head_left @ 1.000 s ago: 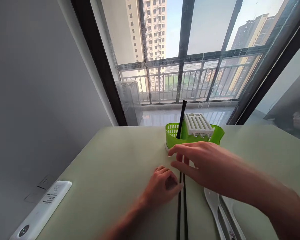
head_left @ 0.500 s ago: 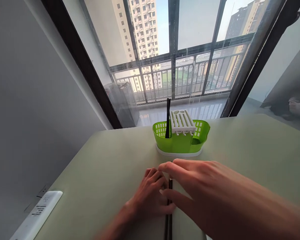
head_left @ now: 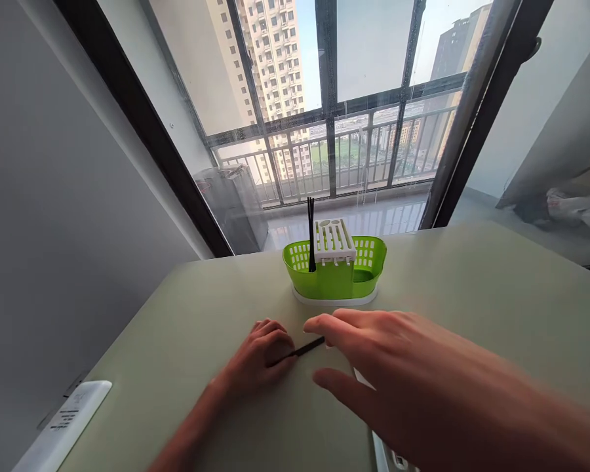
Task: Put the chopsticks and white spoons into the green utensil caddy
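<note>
My left hand is closed around the black chopsticks just above the table; I cannot make out how many it holds. Their far end points right and passes behind the fingertips of my right hand. That hand hovers nearer the camera, fingers stretched forward and thumb apart, holding nothing that I can see. Beyond both hands stands a green plastic utensil holder with a white base and a slotted white top. Several black chopsticks stand upright in its left compartment.
A white power strip lies along the table's left edge. Another white object with sockets shows partly under my right arm. The pale green table ends at a glass sliding door with a balcony behind.
My left hand has moved left with the chopsticks, which have turned from pointing forward to slanting right. My right hand stays nearly in place. The camera view has shifted slightly right.
</note>
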Demonstrator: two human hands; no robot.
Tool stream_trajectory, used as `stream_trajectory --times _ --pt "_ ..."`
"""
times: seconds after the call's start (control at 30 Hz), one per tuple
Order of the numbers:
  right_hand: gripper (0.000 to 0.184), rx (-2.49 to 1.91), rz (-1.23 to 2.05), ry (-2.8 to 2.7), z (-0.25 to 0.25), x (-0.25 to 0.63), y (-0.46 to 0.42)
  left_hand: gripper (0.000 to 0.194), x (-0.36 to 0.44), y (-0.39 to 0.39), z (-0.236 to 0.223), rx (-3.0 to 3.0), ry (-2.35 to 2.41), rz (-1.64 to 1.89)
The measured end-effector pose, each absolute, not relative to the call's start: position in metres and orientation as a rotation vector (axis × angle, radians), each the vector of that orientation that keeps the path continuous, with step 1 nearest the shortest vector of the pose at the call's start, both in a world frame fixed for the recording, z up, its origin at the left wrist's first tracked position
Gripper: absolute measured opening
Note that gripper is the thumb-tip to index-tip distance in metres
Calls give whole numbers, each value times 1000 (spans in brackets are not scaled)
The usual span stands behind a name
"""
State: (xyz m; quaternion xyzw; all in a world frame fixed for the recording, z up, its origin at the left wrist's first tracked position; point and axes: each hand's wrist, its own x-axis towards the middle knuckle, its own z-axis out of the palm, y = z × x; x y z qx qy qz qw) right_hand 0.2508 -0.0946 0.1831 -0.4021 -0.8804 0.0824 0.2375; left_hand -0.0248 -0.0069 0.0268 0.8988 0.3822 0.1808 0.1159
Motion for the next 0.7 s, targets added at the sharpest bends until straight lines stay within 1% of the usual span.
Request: stream_trajectory --times 0.07,0.23,0.37,0.7 --pt "18 -1099 208 -2414 184 252 -96 11 -32 -1 29 2616 1129 516" --pt "23 -1187 172 -2342 188 253 -104 14 -35 0 28 2658 1258 524" --pt "21 -1203 198 -2351 190 254 -108 16 -34 -2 21 2687 1331 555" --pt "24 -1182 191 -2342 186 254 -102 19 -32 -2 15 2648 1359 527"
